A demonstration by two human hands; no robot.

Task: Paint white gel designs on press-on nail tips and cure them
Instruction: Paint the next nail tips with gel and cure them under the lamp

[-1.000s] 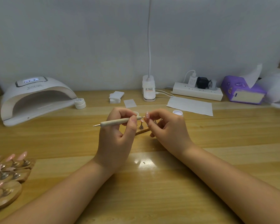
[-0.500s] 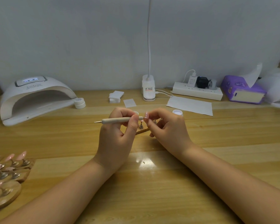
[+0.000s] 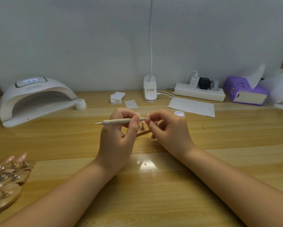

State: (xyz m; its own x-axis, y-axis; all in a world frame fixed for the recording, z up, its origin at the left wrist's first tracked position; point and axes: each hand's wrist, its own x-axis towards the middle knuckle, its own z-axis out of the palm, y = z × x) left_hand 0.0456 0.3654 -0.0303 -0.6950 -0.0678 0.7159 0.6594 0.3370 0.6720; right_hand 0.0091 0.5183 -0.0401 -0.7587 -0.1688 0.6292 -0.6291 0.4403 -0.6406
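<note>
My left hand (image 3: 119,138) grips a beige dotting pen (image 3: 116,121) that lies almost level, its right tip touching a pink nail tip (image 3: 147,116). My right hand (image 3: 168,130) pinches that nail tip between thumb and fingers. Below the hands a small wooden stand (image 3: 143,132) with metal holders is partly hidden. An open white gel pot (image 3: 179,114) sits just behind my right hand. The white curing lamp (image 3: 34,99) stands at the far left with its display lit.
Wooden stands with several pink nail tips (image 3: 8,174) lie at the left front edge. A small white jar (image 3: 80,104), wipes (image 3: 117,97), a desk-lamp base (image 3: 150,91), paper (image 3: 192,106), a power strip (image 3: 199,93) and a purple tissue box (image 3: 245,92) line the back.
The pen has tilted from slanting down-left to nearly level, and both hands have shifted slightly. The nail tip stays pinched in my right hand.
</note>
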